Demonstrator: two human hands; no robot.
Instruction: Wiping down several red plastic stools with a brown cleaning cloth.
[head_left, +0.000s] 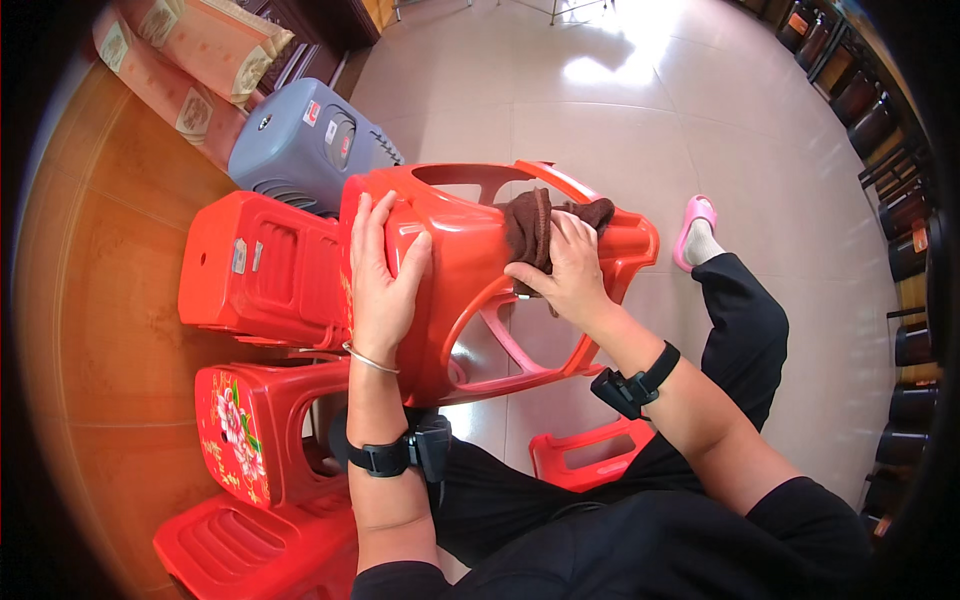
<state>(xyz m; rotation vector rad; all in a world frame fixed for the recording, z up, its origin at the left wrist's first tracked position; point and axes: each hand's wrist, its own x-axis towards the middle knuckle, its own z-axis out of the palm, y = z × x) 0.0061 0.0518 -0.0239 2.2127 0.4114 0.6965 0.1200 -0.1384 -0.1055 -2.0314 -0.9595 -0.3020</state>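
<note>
A red plastic stool (465, 240) lies on its side in front of me, its seat turned to the left and its legs to the right. My left hand (386, 274) rests on the seat's edge, fingers spread over the seat and thumb on the side. With my right hand (570, 262) I hold a dark brown cloth (531, 225) against one of the stool's legs; the cloth is bunched under and beyond the fingers. The fingertips of my right hand are partly hidden in the cloth.
More red plastic stools (217, 262) stand at the left, one with a flower-printed seat (232, 435). A blue-grey plastic stool stack (289, 135) is behind them, by patterned cushions (191, 82). Another red stool (589, 457) is between my legs. Dark jars (874, 124) line the right side.
</note>
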